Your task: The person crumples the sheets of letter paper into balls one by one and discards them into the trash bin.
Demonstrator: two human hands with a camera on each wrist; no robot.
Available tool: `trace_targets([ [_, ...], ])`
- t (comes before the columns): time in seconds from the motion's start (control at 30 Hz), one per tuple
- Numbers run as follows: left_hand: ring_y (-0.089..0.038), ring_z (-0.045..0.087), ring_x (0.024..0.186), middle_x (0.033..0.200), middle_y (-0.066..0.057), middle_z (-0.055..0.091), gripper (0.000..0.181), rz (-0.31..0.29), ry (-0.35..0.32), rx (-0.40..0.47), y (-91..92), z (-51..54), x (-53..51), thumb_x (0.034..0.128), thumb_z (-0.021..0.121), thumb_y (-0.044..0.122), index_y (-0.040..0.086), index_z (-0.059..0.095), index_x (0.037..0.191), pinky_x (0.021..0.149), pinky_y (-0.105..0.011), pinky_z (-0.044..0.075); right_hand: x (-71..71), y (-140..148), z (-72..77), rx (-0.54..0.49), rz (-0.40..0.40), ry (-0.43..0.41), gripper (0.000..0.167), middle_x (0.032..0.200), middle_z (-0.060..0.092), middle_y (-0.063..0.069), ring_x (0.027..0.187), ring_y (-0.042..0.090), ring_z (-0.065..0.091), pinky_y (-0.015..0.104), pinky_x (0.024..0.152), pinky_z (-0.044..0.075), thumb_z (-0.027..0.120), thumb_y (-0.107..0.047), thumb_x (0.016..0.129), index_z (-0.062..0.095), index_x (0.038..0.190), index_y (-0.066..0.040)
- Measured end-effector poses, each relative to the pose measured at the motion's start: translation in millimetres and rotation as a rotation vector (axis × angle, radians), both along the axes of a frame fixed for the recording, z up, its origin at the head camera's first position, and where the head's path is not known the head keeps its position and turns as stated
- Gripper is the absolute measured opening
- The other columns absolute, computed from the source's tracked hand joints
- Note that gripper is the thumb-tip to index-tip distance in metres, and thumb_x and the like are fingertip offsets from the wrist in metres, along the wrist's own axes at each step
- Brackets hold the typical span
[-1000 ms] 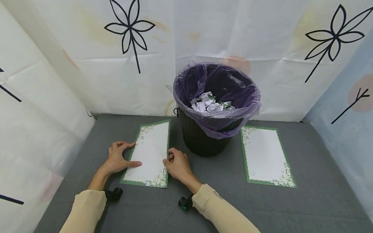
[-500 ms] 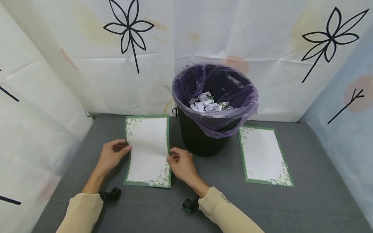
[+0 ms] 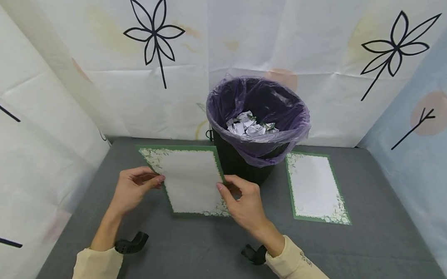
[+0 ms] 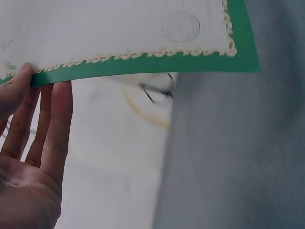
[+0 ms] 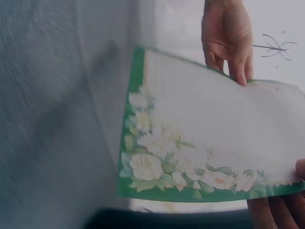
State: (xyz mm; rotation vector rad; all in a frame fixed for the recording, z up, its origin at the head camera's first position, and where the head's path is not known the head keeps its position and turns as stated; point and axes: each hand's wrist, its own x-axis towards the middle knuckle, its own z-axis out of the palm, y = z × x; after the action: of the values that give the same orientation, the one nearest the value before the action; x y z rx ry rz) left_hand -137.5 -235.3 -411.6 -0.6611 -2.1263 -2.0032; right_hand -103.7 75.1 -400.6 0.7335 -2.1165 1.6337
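A sheet of paper (image 3: 191,182) with a green, flower-printed border is held up off the table between both hands. My left hand (image 3: 131,189) pinches its left edge, thumb on the printed face and fingers behind, as the left wrist view also shows. On the opposite edge my right hand (image 3: 247,205) pinches the sheet between thumb and fingers. In the right wrist view the sheet (image 5: 214,133) bends slightly, and white flowers fill its near corner. A second matching sheet (image 3: 315,187) lies flat on the table to the right.
A black bin (image 3: 241,161) with a purple bag (image 3: 299,130) over its rim stands behind the hands. Crumpled paper balls (image 3: 248,126) lie inside it. Grey cloth (image 3: 188,250) covers the table, and printed curtains (image 3: 99,67) hang around it.
Both hands have lifted the left sheet from the table and tilted it up, shifting it a little to the right. The left hand's thumb has moved from lying over the sheet to pinching its edge.
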Motion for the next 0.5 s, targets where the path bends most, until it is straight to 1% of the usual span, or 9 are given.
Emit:
trace_targets([
  [0.07, -0.018, 0.072, 0.075, 0.089, -0.009, 0.076, 0.009, -0.014, 0.04, -0.001, 9.6, 9.6, 5.3, 0.0869, 0.067, -0.02, -0.012, 0.07, 0.089, 0.068, -0.031, 0.061, 2.1, 8.6, 8.1, -0.027, -0.003, 0.059, 0.016, 0.087, 0.073, 0.008, 0.07, 0.02, 0.071, 0.03, 0.063, 0.059, 0.068, 0.006, 0.093, 0.074, 0.106, -0.002],
  [0.17, -0.016, 0.071, 0.074, 0.088, -0.009, 0.075, 0.008, -0.014, 0.091, -0.015, 24.4, 24.4, 14.0, 0.0871, 0.069, -0.018, -0.011, 0.071, 0.09, 0.067, -0.03, 0.061, 6.0, 22.0, 17.9, -0.07, -0.009, 0.086, 0.019, 0.088, 0.074, 0.011, 0.071, 0.02, 0.071, 0.026, 0.061, 0.057, 0.067, 0.012, 0.091, 0.074, 0.104, 0.0],
  [0.3, -0.014, 0.071, 0.076, 0.088, -0.008, 0.073, 0.011, 0.013, 0.127, -0.05, 45.8, 41.7, 25.5, 0.0864, 0.071, -0.016, -0.01, 0.071, 0.096, 0.068, -0.029, 0.061, 11.1, 40.6, 24.3, -0.134, -0.016, 0.035, 0.017, 0.086, 0.071, 0.016, 0.072, 0.015, 0.068, 0.022, 0.06, 0.054, 0.066, 0.016, 0.09, 0.074, 0.1, 0.004],
  [0.33, -0.014, 0.071, 0.077, 0.089, -0.009, 0.073, 0.014, 0.025, 0.132, -0.062, 51.2, 45.1, 28.0, 0.0858, 0.071, -0.016, -0.009, 0.071, 0.098, 0.068, -0.03, 0.061, 11.9, 45.1, 25.3, -0.145, -0.019, 0.025, 0.017, 0.085, 0.071, 0.016, 0.071, 0.014, 0.067, 0.021, 0.059, 0.053, 0.065, 0.017, 0.09, 0.073, 0.099, 0.004],
  [0.4, -0.012, 0.071, 0.081, 0.091, -0.008, 0.073, 0.021, 0.074, 0.145, -0.111, 61.2, 51.8, 32.3, 0.0843, 0.074, -0.015, -0.005, 0.073, 0.103, 0.07, -0.028, 0.061, 13.3, 54.0, 27.0, -0.157, -0.032, 0.019, 0.017, 0.083, 0.069, 0.014, 0.069, 0.012, 0.064, 0.02, 0.059, 0.05, 0.065, 0.019, 0.089, 0.073, 0.096, 0.006],
  [0.47, -0.011, 0.071, 0.086, 0.095, -0.008, 0.073, 0.028, 0.137, 0.175, -0.146, 70.6, 59.5, 34.8, 0.083, 0.077, -0.012, -0.001, 0.074, 0.109, 0.073, -0.027, 0.06, 14.7, 62.2, 28.8, -0.159, -0.045, 0.018, 0.017, 0.083, 0.069, 0.011, 0.069, 0.011, 0.063, 0.019, 0.059, 0.049, 0.064, 0.02, 0.088, 0.072, 0.095, 0.006],
  [0.5, -0.012, 0.07, 0.089, 0.098, -0.009, 0.073, 0.033, 0.175, 0.2, -0.16, 74.7, 64.4, 35.8, 0.0825, 0.078, -0.011, 0.001, 0.073, 0.113, 0.075, -0.026, 0.059, 15.4, 66.1, 29.9, -0.155, -0.051, 0.02, 0.017, 0.083, 0.07, 0.01, 0.069, 0.011, 0.063, 0.019, 0.059, 0.049, 0.064, 0.021, 0.088, 0.072, 0.094, 0.007],
])
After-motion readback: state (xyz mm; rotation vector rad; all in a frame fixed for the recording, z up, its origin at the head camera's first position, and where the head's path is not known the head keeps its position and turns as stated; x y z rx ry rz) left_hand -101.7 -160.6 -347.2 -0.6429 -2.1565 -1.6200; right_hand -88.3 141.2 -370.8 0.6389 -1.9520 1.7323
